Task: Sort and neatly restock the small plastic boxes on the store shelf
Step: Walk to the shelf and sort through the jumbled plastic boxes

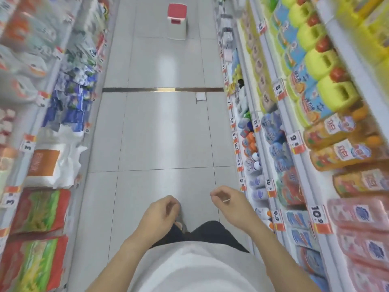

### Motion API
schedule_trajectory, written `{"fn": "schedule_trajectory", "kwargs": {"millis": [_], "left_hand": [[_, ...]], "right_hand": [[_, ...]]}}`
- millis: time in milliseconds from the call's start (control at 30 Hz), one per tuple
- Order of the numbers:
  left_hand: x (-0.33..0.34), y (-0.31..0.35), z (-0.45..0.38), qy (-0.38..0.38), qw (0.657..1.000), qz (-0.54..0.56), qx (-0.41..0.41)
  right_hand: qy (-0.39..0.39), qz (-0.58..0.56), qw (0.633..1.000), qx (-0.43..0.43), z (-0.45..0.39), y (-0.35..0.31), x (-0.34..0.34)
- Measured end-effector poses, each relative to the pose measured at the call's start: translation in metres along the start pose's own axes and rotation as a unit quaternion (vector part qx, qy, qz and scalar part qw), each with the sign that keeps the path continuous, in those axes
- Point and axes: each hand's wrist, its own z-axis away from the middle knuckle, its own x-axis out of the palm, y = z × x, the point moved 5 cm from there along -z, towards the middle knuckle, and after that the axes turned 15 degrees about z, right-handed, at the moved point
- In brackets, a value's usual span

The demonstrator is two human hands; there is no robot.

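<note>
Person is standing mid-aisle, looking down the tiled floor [164,131], both hands hanging out in front at waist level

Left hand [160,216]: fingers are curling loosely inward, nothing in them
Right hand [229,202]: fingers are curling in too, thumb and forefinger nearly pinching; a thin pale sliver is showing at the tips, too small to tell what it is, or whether it's really being held

Small plastic boxes: can't pick them out for certain. Frame is smearing from motion. Shelving on the right [271,131] is carrying bottles, jugs and small packs behind price tags; shelving on the left [69,114] is carrying bagged goods. Judging by pack size, the small stock is more likely sitting on the right side, so the right hand is the nearer one, with shelf rows running along the aisle, away from the body

Red-topped step stool [177,21] is standing far down the aisle, well apart from both hands

Judgement: restocking isn't under way yet; next move is needing a turn toward a shelf before any reach
</note>
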Motion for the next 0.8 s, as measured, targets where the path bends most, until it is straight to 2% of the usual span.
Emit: {"fn": "schedule_trajectory", "kwargs": {"millis": [167, 367, 533, 600, 800], "left_hand": [[-0.058, 0.079, -0.132, -0.010, 1.000, -0.011, 0.007], [-0.085, 0.156, -0.304, -0.027, 0.999, -0.022, -0.007], [-0.114, 0.241, -0.442, -0.025, 0.999, -0.027, -0.024], [-0.121, 0.254, -0.452, -0.018, 0.999, -0.026, -0.026], [-0.179, 0.309, -0.582, 0.027, 0.998, 0.007, -0.052]], "right_hand": [[0.009, -0.012, 0.999, 0.029, -0.097, -0.034, -0.059], [-0.020, -0.028, 0.998, 0.045, -0.250, -0.046, -0.123], [-0.044, -0.012, 0.999, 0.006, -0.414, -0.090, -0.217], [-0.037, -0.006, 0.999, -0.006, -0.439, -0.104, -0.239], [-0.035, 0.006, 0.998, -0.045, -0.618, -0.192, -0.347]]}}
